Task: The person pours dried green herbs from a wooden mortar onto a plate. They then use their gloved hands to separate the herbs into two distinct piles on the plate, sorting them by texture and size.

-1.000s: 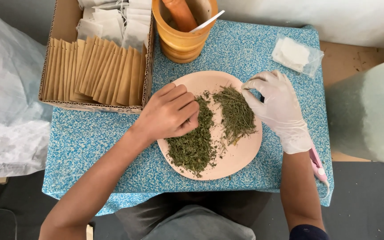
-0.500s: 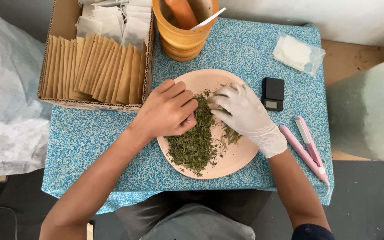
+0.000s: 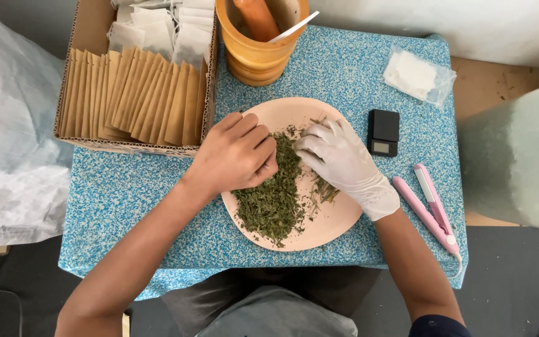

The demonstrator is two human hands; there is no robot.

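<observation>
A pale pink plate (image 3: 338,228) lies in the middle of a blue speckled table (image 3: 126,206). A heap of dried green herb (image 3: 276,203) covers the plate's centre. My bare left hand (image 3: 235,156) rests on the left side of the heap, fingers curled into the herb. My right hand (image 3: 344,159), in a white glove, presses on the heap from the right, its fingers bent down onto the leaves. The two hands nearly meet over the pile.
A cardboard box (image 3: 73,81) of brown paper sachets and white filter bags sits back left. An orange mortar with a pestle and white spoon (image 3: 260,37) stands behind the plate. A small black scale (image 3: 383,132), a pink sealer tool (image 3: 428,206) and a clear bag (image 3: 416,76) lie right.
My gloved right hand has moved left from the plate's right rim onto the herb, pushing the two piles together into one. The left hand has stayed in place.
</observation>
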